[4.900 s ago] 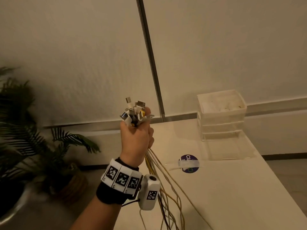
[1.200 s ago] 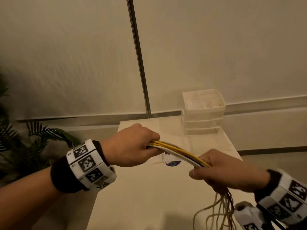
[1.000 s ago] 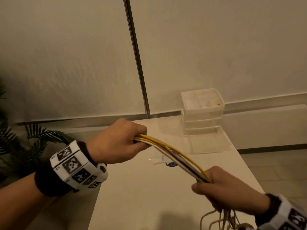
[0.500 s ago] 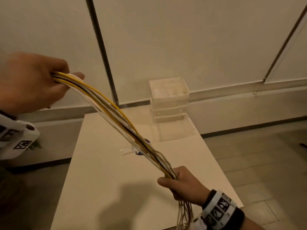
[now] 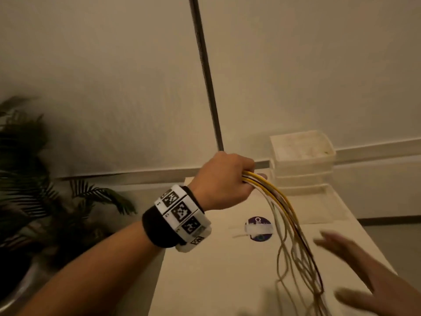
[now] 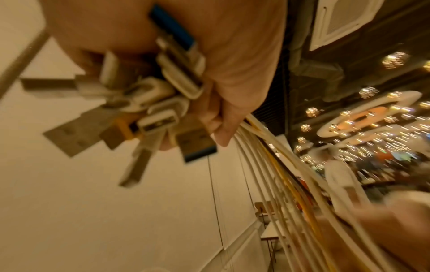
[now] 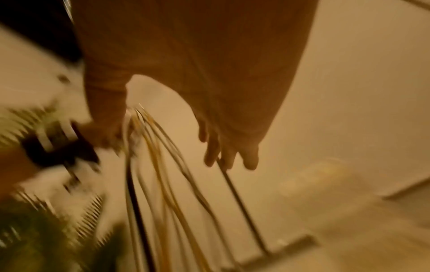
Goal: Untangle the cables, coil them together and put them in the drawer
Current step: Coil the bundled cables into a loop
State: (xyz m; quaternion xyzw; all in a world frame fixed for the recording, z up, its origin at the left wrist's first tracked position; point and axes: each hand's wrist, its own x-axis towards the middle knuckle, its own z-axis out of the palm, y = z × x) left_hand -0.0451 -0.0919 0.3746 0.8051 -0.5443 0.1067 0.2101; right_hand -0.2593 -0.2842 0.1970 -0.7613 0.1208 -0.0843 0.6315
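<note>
Yellow, white and dark cables (image 5: 281, 209) hang loose from our left hand (image 5: 224, 179), which grips them in a closed fist just behind the plugs (image 6: 149, 103); in the left wrist view those plugs splay out past the curled fingers. Half a second ago our right hand (image 5: 362, 273) was clamped round the same bundle lower down and held it taut between the two fists. Now that grip is released: the fingers are spread and straight, blurred, just beside the strands, and we cannot tell whether they brush them. With the tension gone, the bundle fans apart and the free ends trail toward the surface (image 5: 218, 277) and off the bottom of the head view.

We judge that the combing pass has run its length, so the strands look largely untangled, and coiling comes next. Nothing is coiled yet. The drawer unit (image 5: 303, 160) stands at the far end of the surface with its lowest drawer (image 5: 319, 201) pulled out, well apart from the cables.
</note>
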